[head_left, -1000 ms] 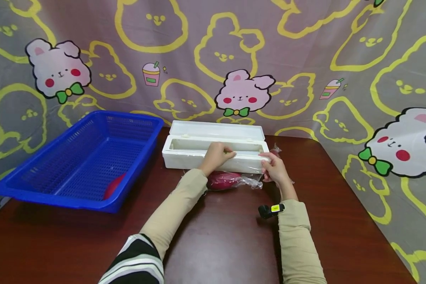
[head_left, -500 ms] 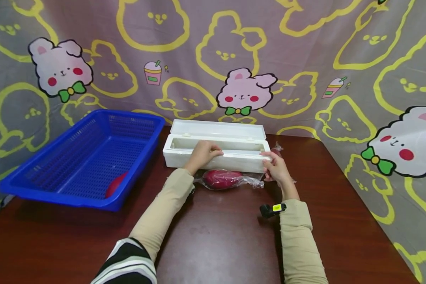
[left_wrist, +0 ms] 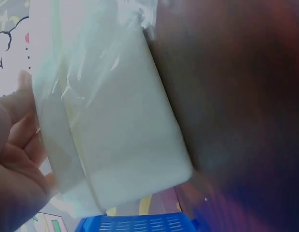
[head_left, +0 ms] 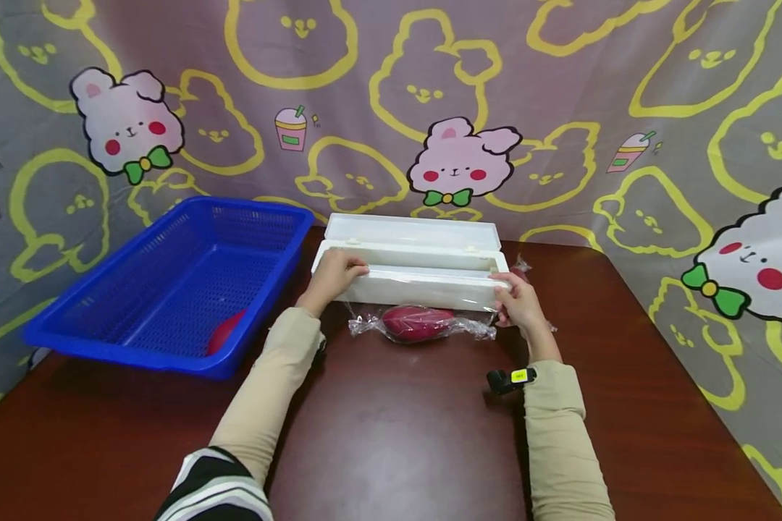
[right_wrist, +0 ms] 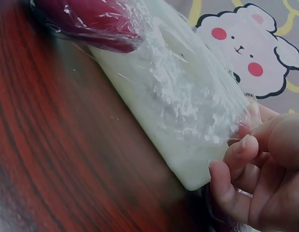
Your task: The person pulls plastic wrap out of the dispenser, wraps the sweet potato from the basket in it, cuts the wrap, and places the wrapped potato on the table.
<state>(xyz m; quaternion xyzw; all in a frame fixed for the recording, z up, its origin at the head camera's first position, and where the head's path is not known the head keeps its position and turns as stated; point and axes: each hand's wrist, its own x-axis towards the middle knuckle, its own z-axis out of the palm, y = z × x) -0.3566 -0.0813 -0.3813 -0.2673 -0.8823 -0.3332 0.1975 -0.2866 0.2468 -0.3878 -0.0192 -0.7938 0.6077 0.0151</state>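
Observation:
A long white cling film dispenser box (head_left: 423,291) stands at the back of the table, its lid (head_left: 410,230) tilted up behind it. Clear cling film (right_wrist: 183,101) hangs over its front wall. At the box's left end my left hand (head_left: 331,278) pinches the film by the front rim; the fingertips are partly hidden in the left wrist view. My right hand (head_left: 521,300) pinches the film at the right end, thumb against fingers. Just in front of the box lies a dark red oval object (head_left: 417,323) wrapped in film with twisted ends.
A blue plastic basket (head_left: 120,353) stands on the left, with a red object (head_left: 224,333) in its near right corner. Another film-wrapped piece (head_left: 523,266) shows beyond the box's right end. A patterned curtain (head_left: 378,94) closes off the back of the brown table (head_left: 391,434).
My left hand has slid left along the front rim, from the middle to the left end. The wrapped red object now shows fully. My right hand has stayed at the right end.

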